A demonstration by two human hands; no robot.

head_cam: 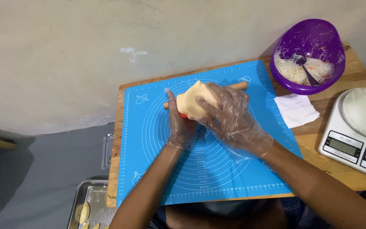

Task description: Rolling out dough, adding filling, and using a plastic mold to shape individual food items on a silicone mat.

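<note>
Dough piece (192, 103): pale yellow and smooth, it is sitting between both gloved hands above the middle of the blue silicone mat (149, 127), draped against a wooden rolling pin (239, 86).
Look of the dough: it is showing as a soft, rounded flap with a curved upper edge, matte and unbroken; its lower part is hidden behind the fingers, so its full outline cannot be told.
Left hand (179, 123): in a clear plastic glove, it is curling loosely round the near end of the pin and the dough's left edge, fingers upright and partly closed rather than clenched.
Right hand (229, 116): also gloved, it is lying over the dough from the right, fingers spread and bent, pressing or folding the flap; how tight the grip is cannot be told.
Step in hand: judging by the pose, the person is shaping or lifting the sheet off the pin.
Next move calls for: as a judgement only, gentle, even pressure, since the soft dough is looking easy to tear or stretch.
Around: a purple bowl (318, 34) of shredded filling with a spoon is standing at the far right corner, a white napkin (295, 109) just beside the mat, a kitchen scale (352, 144) at the right, and a metal tray (90, 195) holding folded pastries below the table (352, 76).
</note>
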